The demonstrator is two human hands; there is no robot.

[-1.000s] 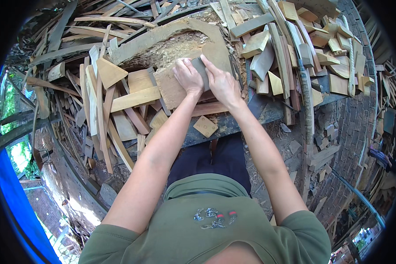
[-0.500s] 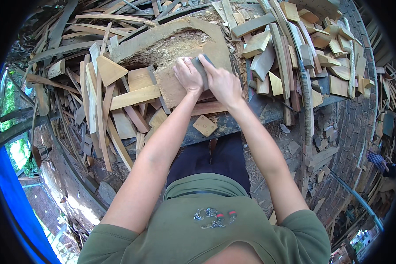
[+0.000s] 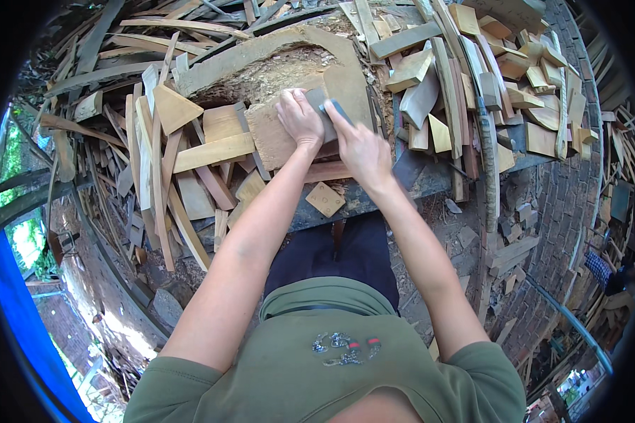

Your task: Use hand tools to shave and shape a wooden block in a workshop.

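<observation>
My left hand point(image 3: 300, 123) has curled fingers gripping a dark grey block point(image 3: 317, 95) that rests on a rough brown wooden slab point(image 3: 268, 141), beneath the hollowed, crumbly edge of a larger wooden piece point(image 3: 233, 60). Just right of it, my right hand point(image 3: 361, 149) is closed on a thin blue-grey piece point(image 3: 339, 111), index finger stretched along it, against the block's right side. What the lower fingers of that hand touch is hidden. A small pale wood square with dark rings point(image 3: 324, 199) lies below them.
Piled wood strips point(image 3: 169, 162) fill the left, offcut blocks point(image 3: 540, 134) the right, on a dark bench edge point(image 3: 374, 197). A long upright strip point(image 3: 492, 183) hangs over the front. A blue tarp point(image 3: 25, 310) is at far left; a person in a checked top point(image 3: 600, 271) at far right.
My right hand has slid toward me and slightly right with the blue-grey piece, which now shows more. My left hand has shifted slightly; the view moved a little.
</observation>
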